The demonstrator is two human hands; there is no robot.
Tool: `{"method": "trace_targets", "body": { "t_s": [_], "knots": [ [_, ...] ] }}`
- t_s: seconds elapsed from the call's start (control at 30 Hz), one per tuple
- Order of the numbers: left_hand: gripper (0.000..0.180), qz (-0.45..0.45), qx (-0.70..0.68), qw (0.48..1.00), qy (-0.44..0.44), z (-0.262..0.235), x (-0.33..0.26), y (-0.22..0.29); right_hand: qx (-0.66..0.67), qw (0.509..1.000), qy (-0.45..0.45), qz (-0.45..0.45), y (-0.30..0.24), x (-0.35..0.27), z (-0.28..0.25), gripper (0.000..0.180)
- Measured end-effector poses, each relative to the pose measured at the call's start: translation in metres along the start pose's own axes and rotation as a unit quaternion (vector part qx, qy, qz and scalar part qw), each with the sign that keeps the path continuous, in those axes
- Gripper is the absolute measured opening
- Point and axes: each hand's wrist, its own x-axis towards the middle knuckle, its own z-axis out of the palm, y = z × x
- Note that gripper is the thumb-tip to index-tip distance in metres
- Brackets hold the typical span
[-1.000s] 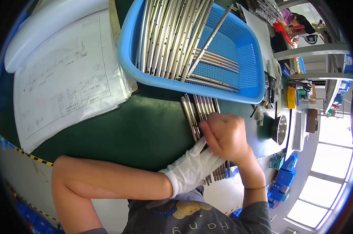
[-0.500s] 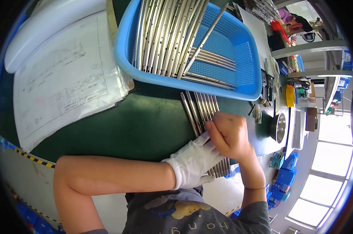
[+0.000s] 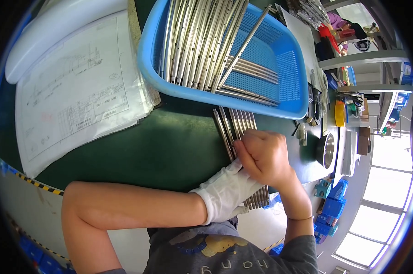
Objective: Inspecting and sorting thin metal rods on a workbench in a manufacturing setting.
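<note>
A row of slim silver metal tubes (image 3: pixel 244 119) lies side by side on the green table, with the near ends reaching past its edge. My left hand (image 3: pixel 227 192), in a white glove, rests across these tubes. Most of its fingers are hidden under my right hand. Bare and closed in a fist, my right hand (image 3: pixel 266 157) sits over the glove and tubes, thumb pointing left. A small dark tip shows by that thumb; what the fist holds is hidden. Beyond the hands, a blue plastic basket (image 3: pixel 222 101) contains many more metal tubes (image 3: pixel 202 45) with small holes along them.
Printed drawings (image 3: pixel 78 86) in clear sleeves cover the left of the green table (image 3: pixel 138 155). At right stand a metal bowl (image 3: pixel 326 150), a yellow tape roll (image 3: pixel 339 113) and hand tools (image 3: pixel 315 105). Blue bins (image 3: pixel 332 201) are stacked beyond the table's right side.
My right fist has shifted slightly left over the tubes, its thumb now farther left. My left hand stays nearly in place. The basket appears slightly lower and farther right in view.
</note>
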Motion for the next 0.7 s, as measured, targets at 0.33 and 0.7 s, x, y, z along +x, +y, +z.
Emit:
{"method": "trace_targets", "body": {
  "t_s": [0.33,0.7],
  "knots": [
    [0.053,-0.011,-0.042,0.997,-0.060,-0.010,0.003,-0.002,-0.012,0.997,0.060,-0.045,-0.002,0.001,0.006,0.028],
    [0.038,0.096,0.244,0.964,-0.047,0.013,0.048,0.015,0.086,0.934,0.346,0.006,0.087,-0.070,-0.010,0.032]
  ]
}}
